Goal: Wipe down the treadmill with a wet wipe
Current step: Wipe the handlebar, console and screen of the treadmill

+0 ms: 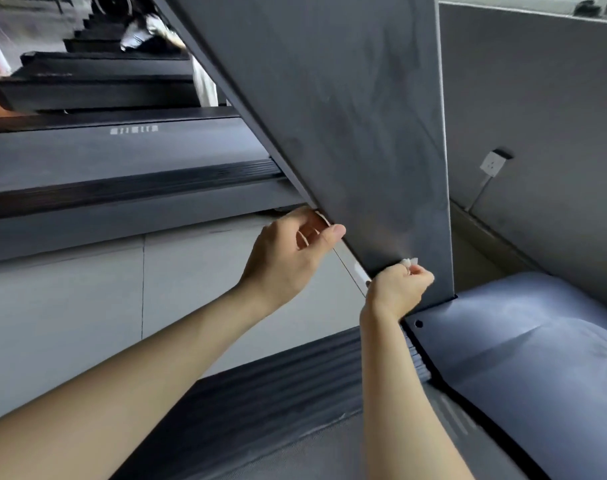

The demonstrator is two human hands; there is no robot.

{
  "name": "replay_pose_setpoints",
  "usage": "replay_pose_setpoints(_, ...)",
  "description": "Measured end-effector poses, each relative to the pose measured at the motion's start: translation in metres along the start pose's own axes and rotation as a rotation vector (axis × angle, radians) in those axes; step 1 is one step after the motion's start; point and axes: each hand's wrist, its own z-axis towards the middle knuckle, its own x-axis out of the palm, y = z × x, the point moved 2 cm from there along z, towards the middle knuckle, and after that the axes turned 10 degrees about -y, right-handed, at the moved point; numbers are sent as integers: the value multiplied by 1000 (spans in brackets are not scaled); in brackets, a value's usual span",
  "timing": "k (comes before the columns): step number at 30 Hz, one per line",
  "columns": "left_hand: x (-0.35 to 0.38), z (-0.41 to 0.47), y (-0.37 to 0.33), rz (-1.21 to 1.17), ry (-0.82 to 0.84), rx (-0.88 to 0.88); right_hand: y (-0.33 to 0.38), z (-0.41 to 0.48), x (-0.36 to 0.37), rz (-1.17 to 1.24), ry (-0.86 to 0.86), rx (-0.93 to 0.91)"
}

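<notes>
From the head camera, the treadmill's broad grey upright panel (347, 116) slants from the top centre of the frame down to the lower right. The left hand (288, 254), mid-frame, curls its fingers around the panel's left edge, thumb lying on the front face. Just right and lower, the right hand (397, 289) pinches a small bunched white wet wipe (409, 262) against the panel's bottom corner, where it meets the rounded grey motor cover (537, 358) at lower right. Pale floor tiles (122, 289) lie open at left. A grey partition wall (537, 116) with a socket (492, 164) stands close at upper right.
</notes>
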Motion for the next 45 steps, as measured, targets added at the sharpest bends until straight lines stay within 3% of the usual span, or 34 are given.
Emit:
replay_pose_setpoints(2,6,0,5,-8,33,-51,6,-8,2,22,7,22)
replay_pose_setpoints(8,32,-2,7,-16,20,-42,30,-56,4,179,75,-252)
replay_pose_setpoints(13,56,-11,23,-30,-2,-38,-29,28,6,64,-65,36)
replay_pose_setpoints(16,66,-13,26,-76,-80,-48,-70,68,-3,2,77,241)
replay_pose_setpoints(18,74,-17,30,-81,-99,-62,-70,73,-12,3,137,280)
replay_pose_setpoints(20,81,-23,33,-108,-131,-64,-39,57,-12,59,179,178)
replay_pose_setpoints(24,88,-24,34,-153,-235,-66,57,-9,-9,442,449,-211)
replay_pose_setpoints(26,90,-19,34,-130,-221,-41,78,-18,-5,484,481,-373)
replay_pose_setpoints(28,91,-19,32,-89,-185,-81,64,3,-5,376,366,-377)
replay_pose_setpoints(30,88,-19,29,-73,-162,-136,20,45,-8,201,229,-214)
replay_pose_setpoints(33,82,-18,26,-16,-129,-137,-33,97,-11,3,185,10)
replay_pose_setpoints(36,82,-18,26,9,-123,-140,-7,76,-7,-47,175,-159)
replay_pose_setpoints(39,85,-20,27,-9,-143,-133,68,19,-5,283,321,-472)
replay_pose_setpoints(41,87,-21,28,-3,-155,-121,95,9,-3,373,407,-674)
replay_pose_setpoints(43,88,-20,28,-11,-157,-128,95,27,-3,306,314,-714)
replay_pose_setpoints(45,87,-19,28,-18,-160,-109,66,64,-3,145,129,-566)
